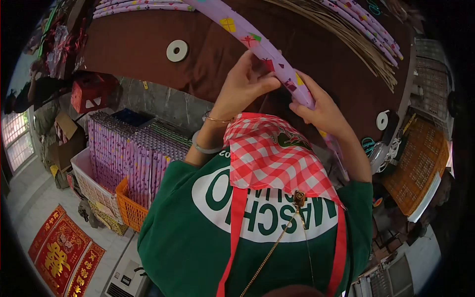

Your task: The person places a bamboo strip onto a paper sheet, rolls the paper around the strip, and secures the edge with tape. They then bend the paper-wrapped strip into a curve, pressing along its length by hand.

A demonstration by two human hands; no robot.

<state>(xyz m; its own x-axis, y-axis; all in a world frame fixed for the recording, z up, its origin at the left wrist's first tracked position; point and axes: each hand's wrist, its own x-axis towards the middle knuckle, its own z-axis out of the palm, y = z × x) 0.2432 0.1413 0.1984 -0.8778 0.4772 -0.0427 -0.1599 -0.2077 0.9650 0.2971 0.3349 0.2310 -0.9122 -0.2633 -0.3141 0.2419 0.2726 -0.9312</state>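
Note:
A long lilac wrapped tube (269,59), printed with coloured shapes, runs from the top edge down across my front. My left hand (247,81) is at its near side, fingertips behind the tube and thumb bent toward its lower edge. Lower down, my right hand (319,106) wraps around the same tube, which passes under the palm and reappears beside my forearm. The brown table (138,49) lies beyond both hands. What the left fingertips do behind the tube is partly hidden.
A white tape roll (177,50) lies on the table, and another tape roll (382,120) is near scissors (367,144) at right. Thin brown strips (354,44) and more wrapped tubes (366,24) lie far right. Crates of upright tubes (123,158) stand left.

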